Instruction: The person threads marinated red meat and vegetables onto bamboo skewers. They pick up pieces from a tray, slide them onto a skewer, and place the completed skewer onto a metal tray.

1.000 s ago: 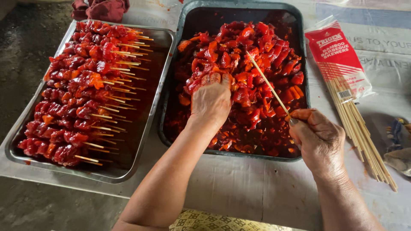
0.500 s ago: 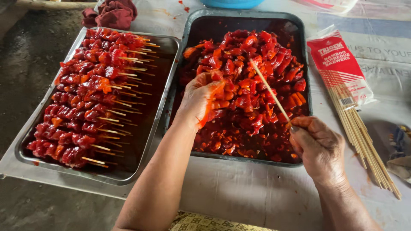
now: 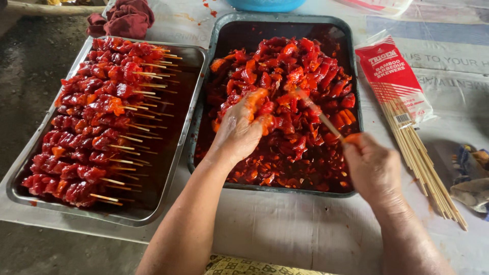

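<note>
Since half a second earlier, the left hand [image 3: 238, 130] had shifted rightward across the pile of red marinated meat [image 3: 290, 97], carrying a piece toward the tip of the bamboo skewer [image 3: 318, 114], while the right hand [image 3: 373, 165] had barely moved. The left hand's grip was closed around a sauce-coated piece of meat [image 3: 262, 109], fingers curled and stained orange-red, pressed against the heap in the dark metal tray [image 3: 285, 23]. The right hand's grip was clenched on the lower end of the skewer, which slanted up and left, its tip blurred just beside the piece the left hand held; whether the tip had entered the meat could not be told.

That dark tray sat in the middle of the desk [image 3: 285, 229], which was covered with a pale printed sheet. Just beside it on the left lay a shiny steel tray [image 3: 168, 168] holding rows of finished skewers [image 3: 97, 117], meat packed toward the left and bare stick ends pointing right. To the right of the dark tray lay an opened red-and-white packet of skewers [image 3: 395, 76], with loose sticks [image 3: 423, 163] fanning out of it toward the near edge. A dark red cloth [image 3: 125, 18] lay bunched at the far side above the steel tray, and a blue bowl's rim [image 3: 265, 5] showed at the top edge. A crumpled rag [image 3: 471, 175] lay at the far right.
</note>
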